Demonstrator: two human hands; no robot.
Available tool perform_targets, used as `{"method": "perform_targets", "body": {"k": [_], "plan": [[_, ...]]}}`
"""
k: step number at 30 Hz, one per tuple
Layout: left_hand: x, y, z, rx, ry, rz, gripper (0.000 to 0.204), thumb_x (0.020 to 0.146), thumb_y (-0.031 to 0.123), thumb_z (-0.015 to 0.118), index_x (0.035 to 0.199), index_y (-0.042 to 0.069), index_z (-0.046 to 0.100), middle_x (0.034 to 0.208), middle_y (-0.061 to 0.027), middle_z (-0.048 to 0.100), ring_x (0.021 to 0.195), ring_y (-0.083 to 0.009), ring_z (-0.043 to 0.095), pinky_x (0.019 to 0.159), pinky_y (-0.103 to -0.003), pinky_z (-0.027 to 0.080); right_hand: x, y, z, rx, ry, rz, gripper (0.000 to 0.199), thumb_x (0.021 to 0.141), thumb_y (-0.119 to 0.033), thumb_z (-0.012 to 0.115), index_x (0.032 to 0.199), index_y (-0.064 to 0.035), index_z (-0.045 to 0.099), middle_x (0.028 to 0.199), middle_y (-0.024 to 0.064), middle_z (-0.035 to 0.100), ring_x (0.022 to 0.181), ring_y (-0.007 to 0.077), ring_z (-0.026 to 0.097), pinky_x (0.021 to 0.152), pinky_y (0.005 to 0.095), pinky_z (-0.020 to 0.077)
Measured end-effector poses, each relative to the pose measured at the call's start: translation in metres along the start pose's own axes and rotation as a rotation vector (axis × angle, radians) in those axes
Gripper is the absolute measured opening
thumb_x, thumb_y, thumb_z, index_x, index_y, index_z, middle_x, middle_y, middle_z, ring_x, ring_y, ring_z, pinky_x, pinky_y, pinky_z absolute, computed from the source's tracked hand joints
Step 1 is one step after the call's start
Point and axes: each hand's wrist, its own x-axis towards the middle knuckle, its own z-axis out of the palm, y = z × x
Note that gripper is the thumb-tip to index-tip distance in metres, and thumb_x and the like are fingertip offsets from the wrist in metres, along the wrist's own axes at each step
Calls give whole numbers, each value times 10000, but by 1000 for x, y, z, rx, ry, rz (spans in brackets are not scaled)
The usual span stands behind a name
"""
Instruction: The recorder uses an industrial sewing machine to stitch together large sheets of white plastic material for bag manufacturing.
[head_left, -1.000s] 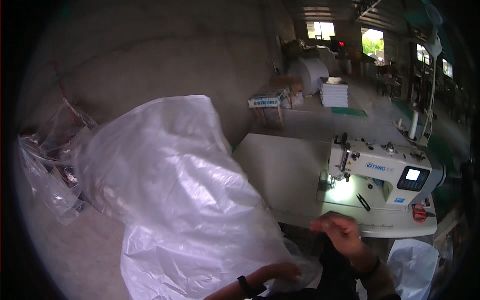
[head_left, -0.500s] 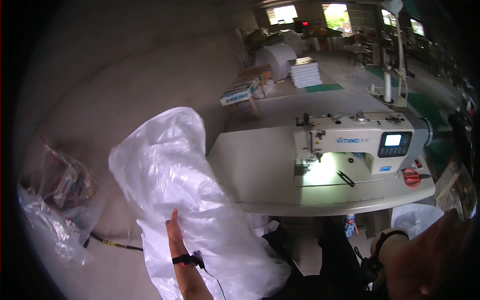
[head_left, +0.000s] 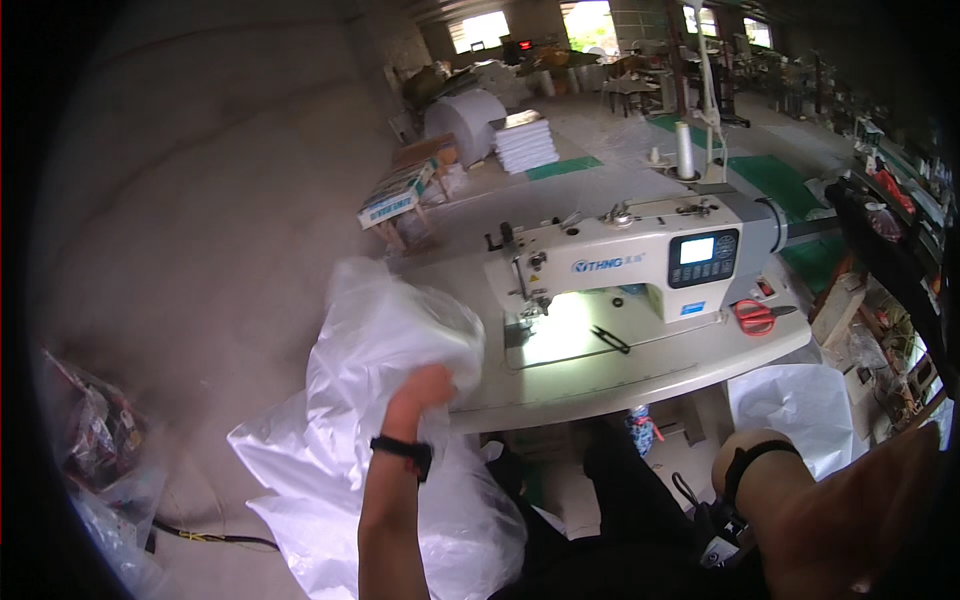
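The left hand [head_left: 428,385] pinches, with its grip, folds of the sheet [head_left: 345,400], left of the frame's centre, by the bench [head_left: 640,375]. For the right hand [head_left: 855,515], at lower right, I cannot tell the grip. Gathering loose folds evenly should prevent snagging.

Dim interior. Daylight enters through far windows [head_left: 590,27], overexposed nearly to white; a lamp glow beneath the sewing machine [head_left: 630,245] bleaches part of the worktable [head_left: 650,378]. Sheen marks the white plastic sheeting [head_left: 375,310]. The wall [head_left: 200,190] lies in shadow. The right hand [head_left: 850,515], close to the lens, is blurred. Fisheye curvature bends edges; dark vignetting borders the view.
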Motion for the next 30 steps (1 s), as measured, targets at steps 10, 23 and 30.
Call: {"method": "perform_targets", "body": {"k": [10,23,30], "plan": [[-114,83,45,-120,-402,329,404,760,339,591,1036,45,619,979,-166,650,953,-346,607,882,-409,463,-147,53,33,-257,-546,1378,448,868,-282,636,1191,8,525,962,198,644,866,281,644,758,303,503],[-8,-66,48,-628,650,-86,394,932,214,456,1320,144,466,1373,-117,427,1260,-300,394,971,-529,365,-311,78,175,763,-298,2051,323,879,-231,622,1098,2,578,971,76,602,854,159,590,678,306,494],[-64,-172,105,64,7,-334,478,914,354,415,1337,134,451,1377,-140,448,1245,-366,442,1000,-483,382,-317,51,74,752,-97,2427,450,938,-222,499,1285,46,395,988,207,625,796,315,669,708,398,580]]}}
